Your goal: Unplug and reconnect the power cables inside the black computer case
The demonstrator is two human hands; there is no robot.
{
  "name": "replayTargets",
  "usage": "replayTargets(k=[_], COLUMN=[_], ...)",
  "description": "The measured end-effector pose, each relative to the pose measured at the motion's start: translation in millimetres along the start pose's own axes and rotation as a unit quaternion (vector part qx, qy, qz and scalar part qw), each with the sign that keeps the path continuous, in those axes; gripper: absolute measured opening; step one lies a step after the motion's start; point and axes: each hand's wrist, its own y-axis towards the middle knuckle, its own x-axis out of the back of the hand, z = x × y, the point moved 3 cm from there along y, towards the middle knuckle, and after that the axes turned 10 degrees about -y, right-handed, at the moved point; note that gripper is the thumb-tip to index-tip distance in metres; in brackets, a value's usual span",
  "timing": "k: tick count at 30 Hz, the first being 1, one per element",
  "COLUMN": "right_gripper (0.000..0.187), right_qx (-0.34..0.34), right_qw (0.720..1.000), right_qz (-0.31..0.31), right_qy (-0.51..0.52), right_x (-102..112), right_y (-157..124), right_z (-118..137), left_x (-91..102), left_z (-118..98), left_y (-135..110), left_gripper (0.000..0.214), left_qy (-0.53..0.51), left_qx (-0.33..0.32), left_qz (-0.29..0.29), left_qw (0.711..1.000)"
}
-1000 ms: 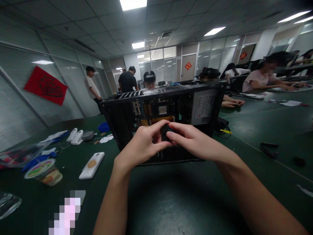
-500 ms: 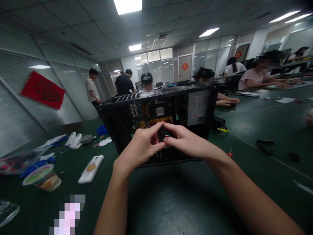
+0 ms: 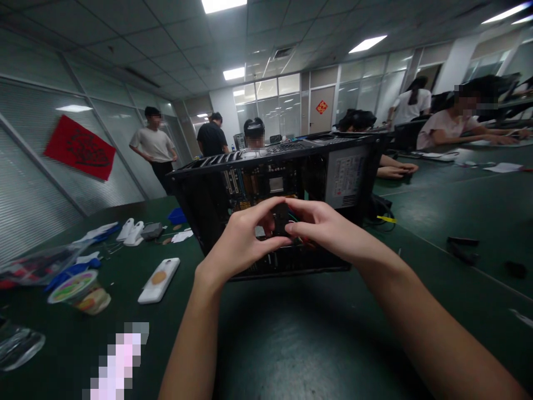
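A desktop computer case point(image 3: 185, 183) stands open-sided in front of me, with a circuit board point(image 3: 285, 172) and a grey power supply point(image 3: 345, 175) inside. Before its opening, both hands meet around a small black block-shaped part point(image 3: 281, 221), whose exact kind I cannot make out. My left hand point(image 3: 250, 233) curves about its left side, thumb below and fingers above. On the other side, my right hand point(image 3: 320, 225) is closed on the part in a pinch. Thin coloured wires point(image 3: 296, 218) show beside it, partly hidden by the right fingers.
To the left on the green table point(image 3: 266, 344) lie a white phone point(image 3: 159, 280), a plastic cup point(image 3: 81, 291) and a plastic bag point(image 3: 37, 266). Black items point(image 3: 463, 250) and a cable with a yellow tag point(image 3: 386, 219) lie rightward. Several people sit or stand beyond.
My hands have risen slightly and the black part shows more between them. The view has shifted a little. A standing person at left now has hands at the waist.
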Motion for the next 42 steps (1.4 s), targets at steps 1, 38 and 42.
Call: replayTargets(k=[1,38,42], right_gripper=[0.035,0.034,0.031], right_qx=[0.002,0.002,-0.132], right_qw=[1.0,0.865,0.86], right_qz=[-0.006,-0.095,-0.072], right_qy=[-0.002,-0.493,-0.487], right_x=[1,-9,-1], right_y=[-1,27,31], right_z=[1,-107,-136], left_x=[-0.3,-40.0,-45.6], left_z=[1,111,145], left_y=[1,13,12], left_gripper=[0.06,0.018,0.013], left_qy=[-0.008,0.173,0.133], left_qx=[-0.01,-0.071,0.086], left_qz=[-0.004,-0.18,-0.091], left_qw=[1.0,0.966,0.983])
